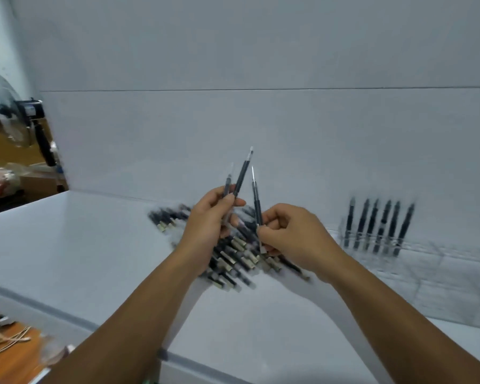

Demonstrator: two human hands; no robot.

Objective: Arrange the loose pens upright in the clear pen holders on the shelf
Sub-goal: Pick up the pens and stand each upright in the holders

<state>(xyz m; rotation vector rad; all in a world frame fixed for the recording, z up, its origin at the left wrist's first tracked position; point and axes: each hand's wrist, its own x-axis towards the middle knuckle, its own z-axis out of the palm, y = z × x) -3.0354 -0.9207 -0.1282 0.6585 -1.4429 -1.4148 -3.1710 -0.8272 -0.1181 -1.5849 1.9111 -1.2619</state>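
Observation:
A heap of loose dark pens [233, 253] lies on the white shelf [94, 245], partly hidden under my hands. My left hand [205, 225] grips two pens [239, 178] that point up and slightly right. My right hand [291, 236] pinches one pen [257, 200] near its lower end, holding it almost upright. A clear pen holder [372, 242] stands to the right against the wall, with several dark pens [380, 223] upright in it. The frame is blurred.
More clear holders [441, 270] extend to the right along the wall. A fan [11, 117] stands at the far left beyond the shelf's end. An orange surface with cords [9, 345] lies below the shelf's front edge at the lower left.

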